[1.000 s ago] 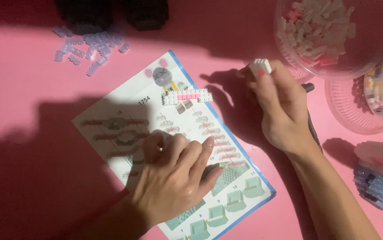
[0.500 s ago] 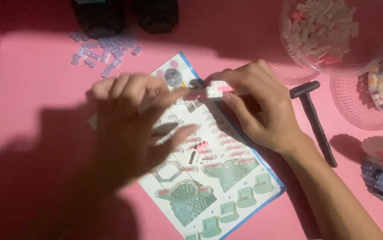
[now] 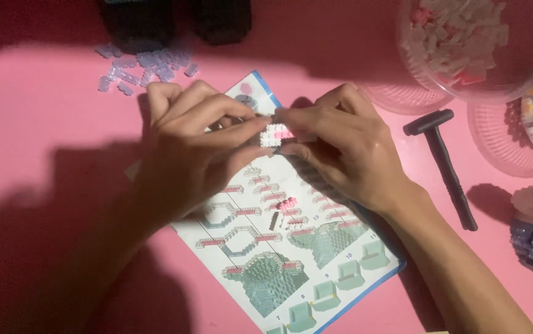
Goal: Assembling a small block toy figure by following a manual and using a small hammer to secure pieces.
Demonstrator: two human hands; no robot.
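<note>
Both hands meet above the upper corner of the printed building-instruction sheet (image 3: 279, 247), which lies on the pink tabletop (image 3: 50, 124). The left hand (image 3: 189, 148) and right hand (image 3: 341, 145) pinch a small white-and-pink block assembly (image 3: 274, 134) from either side, fingertips closed tight (palms clear of it), the black plastic hammer-shaped tool (image 3: 443, 164) lying just beside the right wrist

Two hands (image 3: 192, 148), one instruction sheet (image 3: 291, 260), one black hammer (image 3: 443, 164), three clear bowls (image 3: 452, 80).

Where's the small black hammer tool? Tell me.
The black hammer tool lies on the pink table, just right of the right hand, below the clear bowls.
</note>
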